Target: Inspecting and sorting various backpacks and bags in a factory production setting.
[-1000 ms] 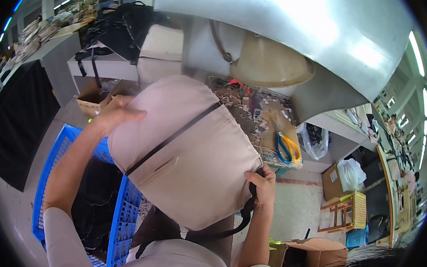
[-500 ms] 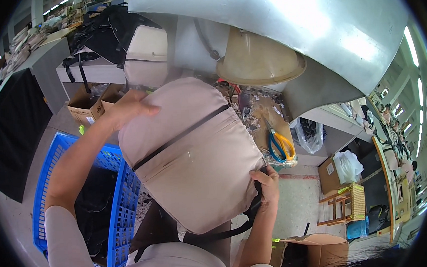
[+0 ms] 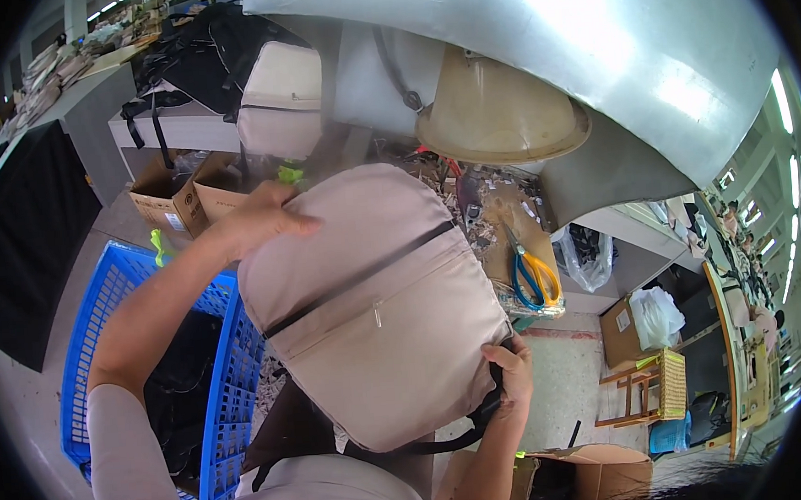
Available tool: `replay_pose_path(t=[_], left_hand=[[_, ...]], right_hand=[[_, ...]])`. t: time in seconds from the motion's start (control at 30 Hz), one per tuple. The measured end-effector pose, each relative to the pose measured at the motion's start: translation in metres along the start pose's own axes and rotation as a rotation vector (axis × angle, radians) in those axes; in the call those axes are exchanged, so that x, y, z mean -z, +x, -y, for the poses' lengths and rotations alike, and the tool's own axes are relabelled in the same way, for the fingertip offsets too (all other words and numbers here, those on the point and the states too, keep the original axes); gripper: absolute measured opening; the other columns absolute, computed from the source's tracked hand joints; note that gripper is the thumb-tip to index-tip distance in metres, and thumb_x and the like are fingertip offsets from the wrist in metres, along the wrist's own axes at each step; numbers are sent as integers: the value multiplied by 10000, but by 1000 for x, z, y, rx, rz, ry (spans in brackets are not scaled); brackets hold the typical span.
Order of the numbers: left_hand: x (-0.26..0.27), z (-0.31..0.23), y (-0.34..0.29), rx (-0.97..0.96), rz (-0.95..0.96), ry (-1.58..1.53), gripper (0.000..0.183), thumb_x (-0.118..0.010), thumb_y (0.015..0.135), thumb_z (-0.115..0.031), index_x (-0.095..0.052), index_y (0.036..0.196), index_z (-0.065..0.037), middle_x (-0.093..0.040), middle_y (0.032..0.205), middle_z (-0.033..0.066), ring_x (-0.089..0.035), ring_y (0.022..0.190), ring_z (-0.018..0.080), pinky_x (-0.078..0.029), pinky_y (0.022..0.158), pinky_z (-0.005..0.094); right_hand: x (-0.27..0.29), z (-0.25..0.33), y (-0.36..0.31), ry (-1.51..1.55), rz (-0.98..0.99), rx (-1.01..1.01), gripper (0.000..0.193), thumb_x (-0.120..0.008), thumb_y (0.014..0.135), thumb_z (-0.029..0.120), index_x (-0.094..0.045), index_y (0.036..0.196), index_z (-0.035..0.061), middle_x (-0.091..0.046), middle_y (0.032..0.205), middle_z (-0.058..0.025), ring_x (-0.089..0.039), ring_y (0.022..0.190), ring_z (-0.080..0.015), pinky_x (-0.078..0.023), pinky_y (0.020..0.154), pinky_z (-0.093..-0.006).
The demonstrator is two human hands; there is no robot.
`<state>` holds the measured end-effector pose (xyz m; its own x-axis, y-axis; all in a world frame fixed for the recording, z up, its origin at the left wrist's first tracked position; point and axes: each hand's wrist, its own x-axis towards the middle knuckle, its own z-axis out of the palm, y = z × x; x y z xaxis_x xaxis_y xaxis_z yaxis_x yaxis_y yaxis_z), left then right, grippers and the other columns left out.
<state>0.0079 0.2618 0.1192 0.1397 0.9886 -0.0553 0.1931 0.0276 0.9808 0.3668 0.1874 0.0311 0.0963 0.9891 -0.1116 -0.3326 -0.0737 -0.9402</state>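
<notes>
A pale beige backpack (image 3: 397, 342) with a dark zipper line across its front is held up before me, tilted, its rounded top pointing away. My left hand (image 3: 273, 219) grips its upper left edge, thumb on the front face and fingers hidden behind. At the lower right edge, my right hand (image 3: 512, 371) pinches the fabric beside a black strap, thumb in front. Part of the black strap (image 3: 458, 442) hangs below the bag. Just beyond the bag, scissors (image 3: 532, 274) with orange and blue handles lie on the littered bench (image 3: 518, 215).
A blue plastic basket (image 3: 228, 389) with black items stands at my left. Beneath a large metal sheet (image 3: 533, 13) sits a tan lamp-like hood (image 3: 502, 106). Another beige backpack (image 3: 281, 101) and a black pile (image 3: 205, 60) rest at far left. An open carton (image 3: 607, 471) is near my right.
Both hands have shifted the backpack slightly right and nearer to me, keeping their grip. The surroundings moved slightly in view.
</notes>
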Motion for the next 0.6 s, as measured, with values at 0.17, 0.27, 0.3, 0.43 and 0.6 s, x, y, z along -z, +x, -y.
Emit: replay_pose_path(t=[0.17, 0.27, 0.3, 0.43, 0.6], left_hand=[[-6, 0, 1, -7, 18, 22, 374, -732, 646, -135, -586, 942, 42, -611, 796, 54, -564, 716, 103, -454, 684, 229], [-12, -2, 0, -20, 21, 35, 370, -725, 651, -127, -585, 949, 41, -609, 799, 48, -558, 724, 99, -450, 691, 225], [-12, 1, 1, -18, 26, 28, 369, -724, 649, -124, -586, 949, 41, -609, 799, 45, -557, 726, 100, -450, 692, 227], [-16, -3, -8, -36, 41, 29, 428, -732, 642, -154, -572, 989, 40, -602, 833, 55, -547, 768, 103, -440, 727, 232], [-11, 1, -47, -232, -177, 655, 693, -692, 682, -233, -338, 1229, 2, -407, 1172, 183, -438, 1042, 262, -361, 874, 350]], right_hand=[[10, -3, -7, 33, -11, 14, 395, -580, 588, -44, -564, 983, -53, -605, 856, -77, -568, 718, -151, -443, 685, -244], [17, -6, -9, 1, -39, -5, 398, -585, 585, -45, -566, 982, -50, -605, 852, -73, -567, 706, -147, -442, 675, -238], [18, -6, -9, 20, -34, -3, 397, -590, 583, -44, -568, 979, -49, -606, 847, -72, -566, 697, -143, -442, 667, -235], [20, -6, -14, 34, -52, 6, 394, -601, 576, -40, -571, 969, -46, -606, 829, -65, -564, 675, -132, -440, 645, -226], [4, 8, -22, -37, 95, 105, 411, -604, 579, -35, -569, 989, -43, -615, 848, -67, -568, 690, -125, -439, 669, -227]])
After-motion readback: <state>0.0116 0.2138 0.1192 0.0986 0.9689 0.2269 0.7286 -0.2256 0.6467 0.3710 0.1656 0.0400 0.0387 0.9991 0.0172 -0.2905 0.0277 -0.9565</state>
